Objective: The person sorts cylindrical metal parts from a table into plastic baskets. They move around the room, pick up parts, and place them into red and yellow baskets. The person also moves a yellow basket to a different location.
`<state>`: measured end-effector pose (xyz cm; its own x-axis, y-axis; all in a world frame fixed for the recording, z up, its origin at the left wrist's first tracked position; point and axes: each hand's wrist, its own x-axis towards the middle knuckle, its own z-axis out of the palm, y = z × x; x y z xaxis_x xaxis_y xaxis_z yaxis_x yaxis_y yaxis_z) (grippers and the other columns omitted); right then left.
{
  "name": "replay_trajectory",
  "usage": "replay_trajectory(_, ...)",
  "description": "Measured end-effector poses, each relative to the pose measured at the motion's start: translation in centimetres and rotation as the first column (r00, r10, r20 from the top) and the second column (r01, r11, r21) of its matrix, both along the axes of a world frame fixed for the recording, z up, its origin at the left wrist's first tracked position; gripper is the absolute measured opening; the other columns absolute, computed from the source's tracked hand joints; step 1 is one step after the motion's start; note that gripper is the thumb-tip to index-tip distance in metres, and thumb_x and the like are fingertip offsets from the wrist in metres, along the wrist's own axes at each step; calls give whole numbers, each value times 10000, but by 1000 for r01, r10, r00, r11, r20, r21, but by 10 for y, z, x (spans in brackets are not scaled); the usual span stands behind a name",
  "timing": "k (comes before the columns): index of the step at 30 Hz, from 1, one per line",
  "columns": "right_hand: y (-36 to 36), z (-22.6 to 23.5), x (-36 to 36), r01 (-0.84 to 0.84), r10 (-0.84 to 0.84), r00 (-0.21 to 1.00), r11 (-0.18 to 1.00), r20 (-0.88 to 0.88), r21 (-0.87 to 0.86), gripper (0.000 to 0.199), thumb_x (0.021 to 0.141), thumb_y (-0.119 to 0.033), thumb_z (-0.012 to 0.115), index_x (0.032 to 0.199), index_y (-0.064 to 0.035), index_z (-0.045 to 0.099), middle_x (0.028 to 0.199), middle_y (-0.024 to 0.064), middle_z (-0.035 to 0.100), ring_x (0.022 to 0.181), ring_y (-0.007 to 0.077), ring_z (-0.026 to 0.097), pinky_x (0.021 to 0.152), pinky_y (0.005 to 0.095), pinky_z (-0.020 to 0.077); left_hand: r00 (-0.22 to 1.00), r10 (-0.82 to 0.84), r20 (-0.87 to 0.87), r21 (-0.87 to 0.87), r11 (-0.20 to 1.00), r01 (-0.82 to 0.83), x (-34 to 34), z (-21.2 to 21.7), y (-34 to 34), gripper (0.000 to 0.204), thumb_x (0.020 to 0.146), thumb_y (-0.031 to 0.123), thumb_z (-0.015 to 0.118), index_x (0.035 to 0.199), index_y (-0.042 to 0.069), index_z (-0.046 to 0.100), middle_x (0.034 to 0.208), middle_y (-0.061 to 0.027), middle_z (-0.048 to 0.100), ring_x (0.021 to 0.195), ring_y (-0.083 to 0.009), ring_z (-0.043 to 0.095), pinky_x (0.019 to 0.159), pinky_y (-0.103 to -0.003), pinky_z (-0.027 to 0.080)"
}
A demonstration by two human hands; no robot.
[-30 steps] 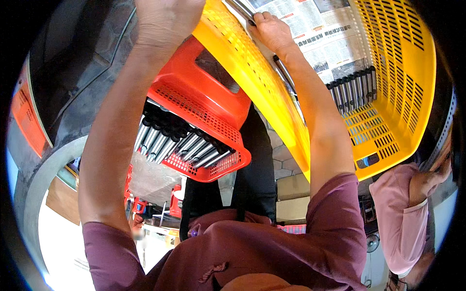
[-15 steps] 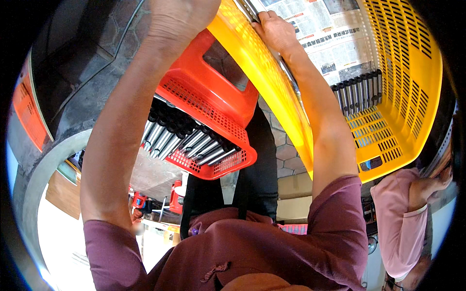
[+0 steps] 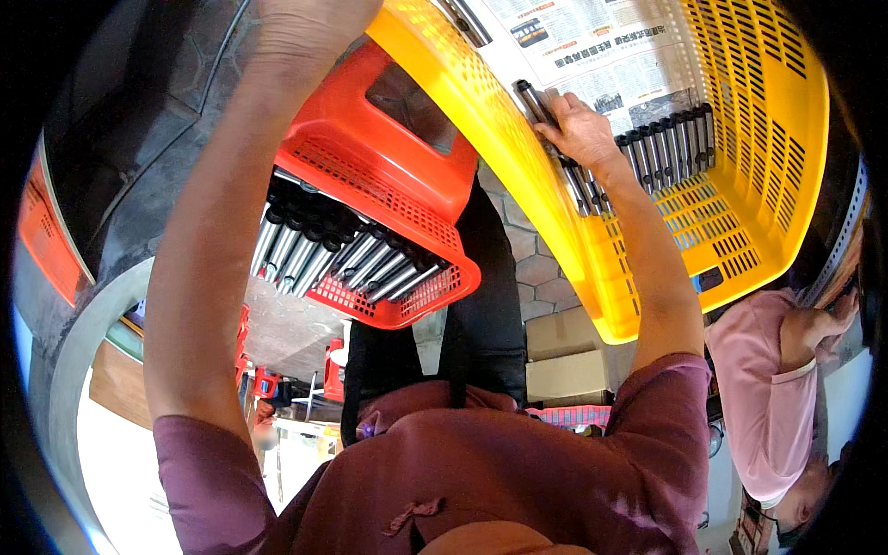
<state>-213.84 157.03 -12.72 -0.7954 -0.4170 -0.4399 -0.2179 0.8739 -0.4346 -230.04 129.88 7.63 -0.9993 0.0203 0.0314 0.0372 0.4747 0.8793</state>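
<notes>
While the right hand (image 3: pixel 578 129) sits inside the yellow basket (image 3: pixel 495 111), its fingers look closed around a black-ended tube (image 3: pixel 529 96), thumb across the near-left side. Left hand (image 3: pixel 314 17) is at the far left by the basket's rim, cut off by the view; can't tell whether its fingers grip. Held tube lies slantwise along the basket's left wall, far end showing past the fingers, near part partly covered by the hand. More tubes (image 3: pixel 581 190) just nearer, same wall.

Handling, judged by look: stiff, metal, some weight for its size, smooth shank likely slippery, scuffs possible. Best hold is mid-shank or just below the black end.

Edges: left wall is tight beside the tube, little finger room there; the standing row of tubes (image 3: pixel 668 153) is to the right, beyond the wrist, easy to knock. Open room is over the newspaper (image 3: pixel 601 65), far and right of the hand. Near rim passes under the right forearm. Red basket (image 3: pixel 375 199) with more tubes stands left, outside the yellow wall.
</notes>
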Motion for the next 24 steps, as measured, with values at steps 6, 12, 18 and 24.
replay_trajectory(6,-25,-28,-16,50,-52,998,998,46,40,286,843,-265,614,982,-30,532,945,187,624,835,377,638,691,472,529,991,-83,-105,176,979,100,-5,-21,-8,197,910,61,489,1098,11,524,968,-101,613,856,-156,607,775,-292,504)
replay_trajectory(12,-50,-45,-82,230,-242,945,970,-218,-82,337,867,-326,614,990,-17,554,971,202,614,855,404,623,687,478,511,993,-79,-85,154,984,92,-3,-17,-9,212,881,68,513,1077,-10,536,934,-114,622,803,-189,613,736,-310,503)
replay_trajectory(18,-117,-36,-146,363,-375,925,917,-51,-168,260,894,-199,490,1018,15,572,988,263,613,923,421,600,788,511,483,990,-16,-138,-135,991,-3,-6,-6,-6,199,848,70,535,1030,-6,566,863,-138,635,792,-206,629,707,-342,501)
replay_trajectory(24,-100,-39,-116,259,-377,829,913,-412,-315,324,911,-308,571,1111,-54,550,977,184,592,864,410,596,717,461,505,990,39,-135,26,999,-36,-4,-15,-4,198,836,60,538,1016,-9,583,862,-144,647,798,-222,637,719,-321,489)
